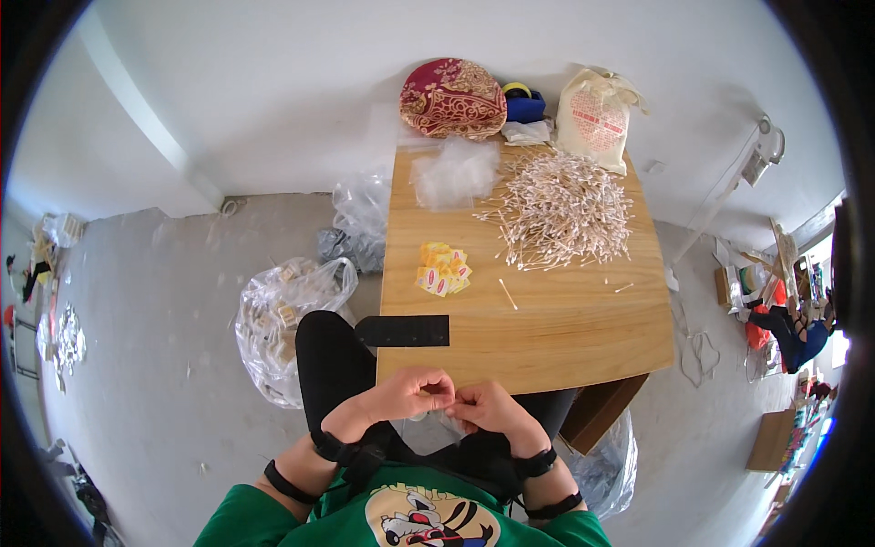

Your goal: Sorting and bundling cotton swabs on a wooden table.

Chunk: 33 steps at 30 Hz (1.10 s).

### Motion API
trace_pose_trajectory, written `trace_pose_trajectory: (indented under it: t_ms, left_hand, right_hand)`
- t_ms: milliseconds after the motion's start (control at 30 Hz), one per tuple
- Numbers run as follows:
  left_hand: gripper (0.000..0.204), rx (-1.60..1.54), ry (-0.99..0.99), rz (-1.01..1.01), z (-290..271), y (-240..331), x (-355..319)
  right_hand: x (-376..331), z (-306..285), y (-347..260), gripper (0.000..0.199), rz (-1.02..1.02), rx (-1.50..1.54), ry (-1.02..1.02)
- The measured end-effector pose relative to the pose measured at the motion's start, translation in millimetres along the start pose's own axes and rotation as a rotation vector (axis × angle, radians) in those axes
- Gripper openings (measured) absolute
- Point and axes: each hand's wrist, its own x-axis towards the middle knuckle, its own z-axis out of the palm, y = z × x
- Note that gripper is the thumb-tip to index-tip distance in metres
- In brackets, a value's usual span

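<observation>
Over my lap, just off the table's near edge, my left hand (pixel 417 392) and my right hand (pixel 489 407) meet with pinched fingertips. Between and below them hangs a small clear plastic bag (pixel 427 435), and both hands grip its upper part. The bag's contents are too faint to make out. On the table (pixel 583 328) beyond lies a big heap of cotton swabs (pixel 565 210), with one loose swab (pixel 508 294) nearer to me. A small pile of yellow and white cards (pixel 443 270) sits at the left, and flat clear bags (pixel 456 173) are spread behind it.
A black strip (pixel 403 331) juts over the table's left edge. At the back stand a red patterned cushion (pixel 453 98), a blue item (pixel 524 108) and a cream cloth bag (pixel 594 114). A full clear sack (pixel 287 319) rests on the floor at left. Another person (pixel 802 333) is at far right.
</observation>
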Motion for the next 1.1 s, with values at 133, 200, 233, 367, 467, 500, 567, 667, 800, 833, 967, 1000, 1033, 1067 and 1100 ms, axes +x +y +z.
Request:
trace_pose_trajectory:
  t_ms: [133, 200, 233, 367, 467, 500, 567, 667, 800, 833, 967, 1000, 1033, 1067, 1100]
  left_hand:
    - [0.01, -0.363, -0.253, -0.132, 3, -5, -6]
    - [0.012, -0.48, -0.286, -0.17, 7, -5, -7]
    - [0.015, -0.597, -0.327, -0.21, 9, -5, -7]
    - [0.02, -0.591, -0.288, -0.302, 11, -10, -7]
    - [0.021, -0.637, -0.296, -0.339, 14, -14, -10]
    - [0.021, -0.637, -0.298, -0.337, 16, -17, -10]
    - [0.021, -0.738, -0.317, -0.264, 18, -21, -9]
    - [0.021, -0.768, -0.373, -0.243, 17, -24, -7]
    - [0.021, -0.862, -0.389, -0.246, 18, -29, -7]
    - [0.02, -0.91, -0.393, -0.221, 20, -32, -6]
    - [0.018, -0.973, -0.389, -0.199, 27, -49, -7]
    - [0.018, -0.976, -0.392, -0.2, 31, -50, -6]
    - [0.019, -0.974, -0.375, -0.182, 36, -50, -4]
    - [0.019, -0.971, -0.355, -0.163, 39, -49, -3]
    - [0.019, -0.974, -0.353, -0.163, 40, -54, -3]
  right_hand:
    - [-11, -2, 2, 0.032, 0.005, 0.253, -0.255]
    - [-11, -3, 14, 0.032, -0.026, 0.299, -0.285]
    - [-11, -4, 19, 0.033, -0.056, 0.349, -0.308]
    - [-12, -6, 24, 0.029, -0.051, 0.557, -0.227]
    - [-15, -3, 19, 0.029, -0.058, 0.547, -0.176]
    - [-16, -3, 19, 0.029, -0.059, 0.545, -0.174]
    - [-18, -3, 20, 0.03, -0.073, 0.639, -0.225]
    - [-20, -3, 25, 0.032, -0.161, 0.777, -0.3]
    - [-22, 2, 15, 0.033, -0.28, 0.868, -0.346]
    - [-21, 2, 14, 0.031, -0.361, 0.819, -0.352]
    - [-23, 7, -1, 0.027, -0.555, 0.566, -0.079]
    - [-22, 9, -2, 0.025, -0.578, 0.603, -0.062]
    - [-25, 7, -1, 0.025, -0.575, 0.603, -0.059]
    - [-27, 3, 1, 0.025, -0.501, 0.641, -0.152]
    - [-29, -1, 3, 0.026, -0.425, 0.676, -0.246]
